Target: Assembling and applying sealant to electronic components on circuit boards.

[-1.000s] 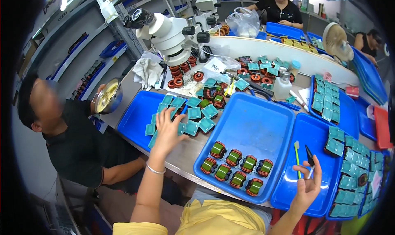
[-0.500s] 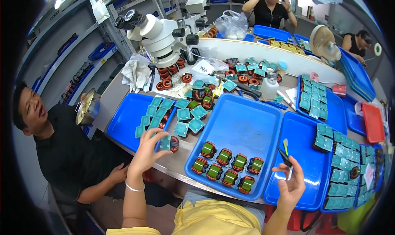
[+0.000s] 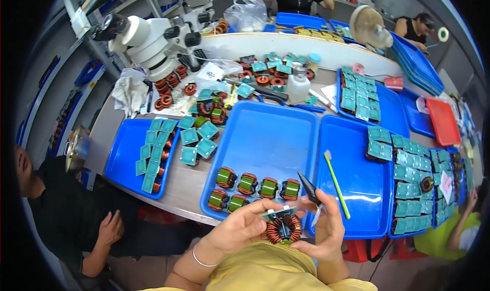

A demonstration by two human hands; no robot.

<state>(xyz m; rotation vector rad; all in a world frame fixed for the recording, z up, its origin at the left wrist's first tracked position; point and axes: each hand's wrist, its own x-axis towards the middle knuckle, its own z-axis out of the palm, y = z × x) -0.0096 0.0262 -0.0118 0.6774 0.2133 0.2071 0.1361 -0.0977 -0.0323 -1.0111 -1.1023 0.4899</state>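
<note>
The bench (image 3: 184,189) runs across the view; the middle tray (image 3: 270,133), blue, lies on it straight ahead of the person, with two rows of green-banded coils (image 3: 247,184) at its near end, the front row partly hidden behind the hands; the right tray (image 3: 352,158) is just beside it, the left tray (image 3: 125,148) farther off, bearing teal boards (image 3: 155,153); the microscope (image 3: 150,46) stands at the back left.

The left hand (image 3: 237,230) pinches the held coil (image 3: 284,231) by its left side, fingers and thumb closed at the board's edge; the right hand (image 3: 329,230) is curled round the tool (image 3: 309,188), its thumb at the coil's lower right — whether it presses there I cannot tell.

The brush (image 3: 337,184), green, lies in the right tray, its long axis nearly away from the person, bristle end far; the held coil is in front of the person's chest, over the near edge of the middle tray — board uppermost and seen nearly edge-on, its long axis running left to right and rising slightly rightward, winding below; the tool's black tip points away and leftward.
</note>
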